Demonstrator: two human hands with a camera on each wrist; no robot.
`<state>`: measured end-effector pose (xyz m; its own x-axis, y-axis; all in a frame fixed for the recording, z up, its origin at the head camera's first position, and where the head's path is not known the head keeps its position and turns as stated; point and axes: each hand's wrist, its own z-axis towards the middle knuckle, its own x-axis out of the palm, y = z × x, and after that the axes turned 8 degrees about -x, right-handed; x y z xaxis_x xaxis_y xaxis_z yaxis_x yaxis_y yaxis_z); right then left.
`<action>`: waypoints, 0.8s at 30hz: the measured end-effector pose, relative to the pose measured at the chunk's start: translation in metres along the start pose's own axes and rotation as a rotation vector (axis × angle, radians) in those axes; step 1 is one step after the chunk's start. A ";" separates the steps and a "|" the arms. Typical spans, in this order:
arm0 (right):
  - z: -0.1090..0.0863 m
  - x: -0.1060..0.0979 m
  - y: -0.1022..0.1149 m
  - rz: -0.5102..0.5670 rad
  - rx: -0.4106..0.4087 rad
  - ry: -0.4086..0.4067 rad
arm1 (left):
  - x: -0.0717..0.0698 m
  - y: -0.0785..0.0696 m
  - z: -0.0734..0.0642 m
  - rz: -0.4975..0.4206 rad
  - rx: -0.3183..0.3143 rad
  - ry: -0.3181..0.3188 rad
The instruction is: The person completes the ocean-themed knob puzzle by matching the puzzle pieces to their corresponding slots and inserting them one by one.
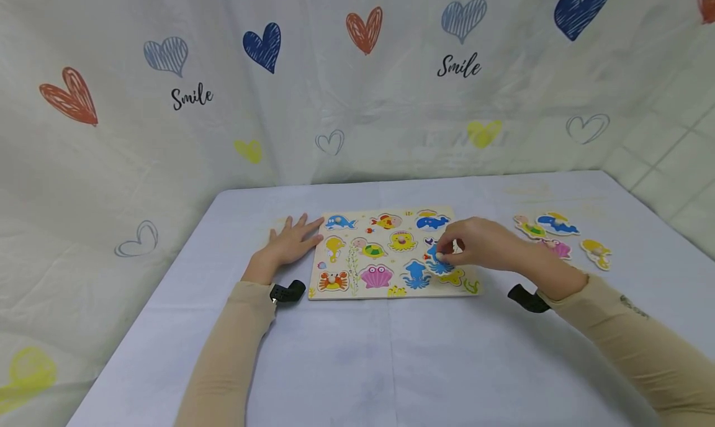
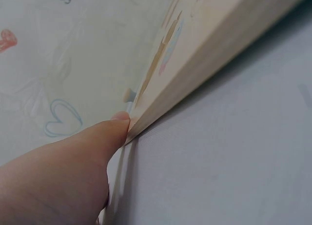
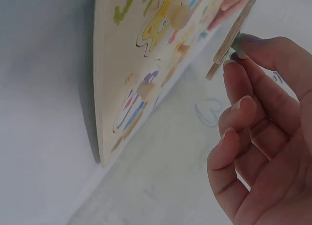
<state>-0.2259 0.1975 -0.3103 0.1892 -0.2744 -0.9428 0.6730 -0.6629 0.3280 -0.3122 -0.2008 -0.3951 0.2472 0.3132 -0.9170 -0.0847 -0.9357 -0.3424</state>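
A light wooden peg puzzle board [image 1: 363,295] with colourful sea animals lies on the table. My right hand [image 1: 483,244] pinches a blue squid piece [image 1: 437,260] by its knob, thumb against fingertips, over the board's right side. In the right wrist view, the piece's wooden edge [image 3: 229,42] stands apart from the board, its other fingers loosely curled beneath. A similar blue squid figure [image 1: 416,274] shows on the board just left of it. My left hand [image 1: 286,244] lies with spread fingers at the board's left edge; its thumb [image 2: 114,130] touches the corner in the left wrist view.
Loose pieces lie right of the board: a turtle [image 1: 530,227], a blue whale [image 1: 558,224], a pink shell [image 1: 557,249] partly behind the right forearm, and a yellow piece [image 1: 596,254]. A heart-printed curtain [image 1: 380,116] hangs behind the white-covered table [image 1: 335,365].
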 end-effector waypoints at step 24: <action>0.033 0.032 0.006 -0.001 -0.019 0.110 | -0.001 0.000 -0.001 0.006 0.010 -0.002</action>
<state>-0.2392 0.1621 -0.3370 0.2651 -0.1947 -0.9444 0.6864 -0.6497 0.3266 -0.3118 -0.2012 -0.3936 0.2452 0.3081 -0.9192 -0.0959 -0.9358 -0.3392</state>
